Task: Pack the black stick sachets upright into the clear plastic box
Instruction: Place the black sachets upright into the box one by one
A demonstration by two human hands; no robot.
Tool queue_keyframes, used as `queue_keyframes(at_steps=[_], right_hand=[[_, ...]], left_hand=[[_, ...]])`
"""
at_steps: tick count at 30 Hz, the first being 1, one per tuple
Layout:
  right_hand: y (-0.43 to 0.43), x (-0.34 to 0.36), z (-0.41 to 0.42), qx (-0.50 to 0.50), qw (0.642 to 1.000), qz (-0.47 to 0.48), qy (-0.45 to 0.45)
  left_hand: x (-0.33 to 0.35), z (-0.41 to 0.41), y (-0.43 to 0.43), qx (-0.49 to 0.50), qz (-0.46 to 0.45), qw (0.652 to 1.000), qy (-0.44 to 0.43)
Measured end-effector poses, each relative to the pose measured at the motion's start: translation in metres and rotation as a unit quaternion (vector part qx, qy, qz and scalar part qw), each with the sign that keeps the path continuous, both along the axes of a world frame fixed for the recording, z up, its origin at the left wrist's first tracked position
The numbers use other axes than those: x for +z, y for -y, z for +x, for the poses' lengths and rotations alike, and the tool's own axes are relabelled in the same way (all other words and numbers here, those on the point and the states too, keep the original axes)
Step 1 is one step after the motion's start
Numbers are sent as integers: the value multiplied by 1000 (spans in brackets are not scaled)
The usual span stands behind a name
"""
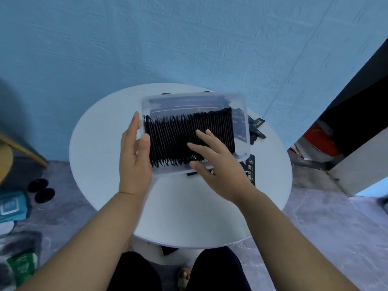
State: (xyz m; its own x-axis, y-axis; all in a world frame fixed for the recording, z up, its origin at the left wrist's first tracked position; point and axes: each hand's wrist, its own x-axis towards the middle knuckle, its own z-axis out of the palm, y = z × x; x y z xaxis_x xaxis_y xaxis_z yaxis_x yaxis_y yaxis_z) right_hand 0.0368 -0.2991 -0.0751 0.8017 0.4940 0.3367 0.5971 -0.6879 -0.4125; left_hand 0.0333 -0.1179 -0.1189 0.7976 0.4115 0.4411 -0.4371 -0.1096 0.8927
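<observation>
The clear plastic box (244, 106) stands on the round white table (100, 156), tilted slightly. A dense row of black stick sachets (174, 133) stands upright inside it, filling most of its width. My left hand (134, 156) grips the box's left end, thumb inside the wall against the row's end. My right hand (212, 160) lies flat with fingers spread on top of the sachets near the front right. Loose black sachets (257, 128) lie on the table right of the box, and more (251, 171) lie by my right wrist.
A blue wall rises behind the table. On the floor to the left lie two black discs (41, 190), a teal packet (12, 206) and a green packet (21, 267). A dark opening with a red-and-white object (321, 141) is at the right. My knees are under the table's near edge.
</observation>
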Motion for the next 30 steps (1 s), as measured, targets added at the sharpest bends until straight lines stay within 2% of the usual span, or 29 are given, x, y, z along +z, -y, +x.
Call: queue_keyframes(at_steps=[2,3,5,7,9,11,13,15,17,19,21,23,25,28,30], right_hand=[[21,-14,-14,-58,984,115,120],[34,-20,-19,-108,972,150,146],[54,-28,-20,-219,958,152,101],[66,-34,-15,-286,954,81,-37],[71,-33,-8,-264,954,3,-142],[69,-34,-3,-217,956,-90,-174],[68,-37,-3,-186,951,-185,-164],[71,-39,-12,-159,952,-220,-145],[78,-39,-26,-119,964,-188,-144],[82,-36,-38,-115,978,-59,-166],[85,-31,-37,-173,971,58,-154],[86,-30,-26,-259,957,74,-108],[83,-27,-13,-328,935,58,-119],[79,-25,2,-353,918,6,-182],[78,-23,6,-349,912,16,-213]], left_hand=[[-1,1,-2,10,-33,999,-8],[-2,1,-2,17,-49,999,-14],[-2,1,-3,35,-71,997,-22],[-2,3,-6,47,-97,994,-24],[-1,4,-8,55,-116,991,-25],[-2,3,-10,63,-129,989,-18],[-2,2,-11,73,-135,988,-15],[-2,2,-12,77,-137,988,-11],[-3,3,-12,70,-135,988,-9],[-3,4,-11,60,-125,990,-7],[-4,4,-9,44,-116,992,-5],[-6,5,-9,30,-104,994,-2],[-7,5,-8,24,-87,996,1],[-5,4,-6,21,-81,996,3],[-5,4,-6,18,-82,996,1]])
